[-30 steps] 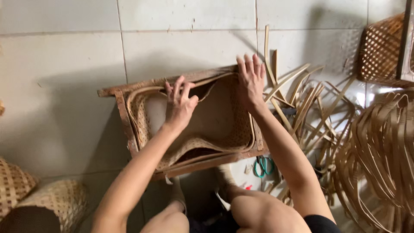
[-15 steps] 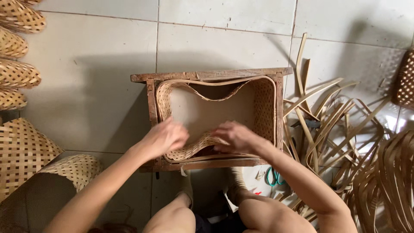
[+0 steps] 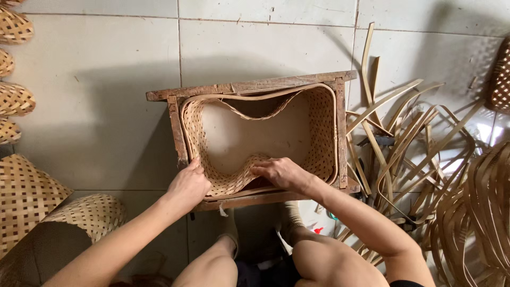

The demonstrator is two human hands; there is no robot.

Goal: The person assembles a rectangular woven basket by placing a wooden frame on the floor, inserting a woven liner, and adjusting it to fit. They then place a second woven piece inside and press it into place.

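You look down on a floor (image 3: 95,106) of large pale grey tiles with dark grout lines, scuffed and speckled in places. Soft shadow falls across its middle, while a bright patch of light glares at the right. To your left, woven bamboo baskets (image 3: 16,101) line the edge, with larger woven pieces (image 3: 32,196) lying near the lower corner. To your right, loose bamboo strips (image 3: 404,143) sprawl in a tangle, and curved bundled strips (image 3: 483,212) pile beside them.

Tile floor (image 3: 106,106): wood frame (image 3: 249,86), bamboo strips (image 3: 404,138), baskets (image 3: 16,101).
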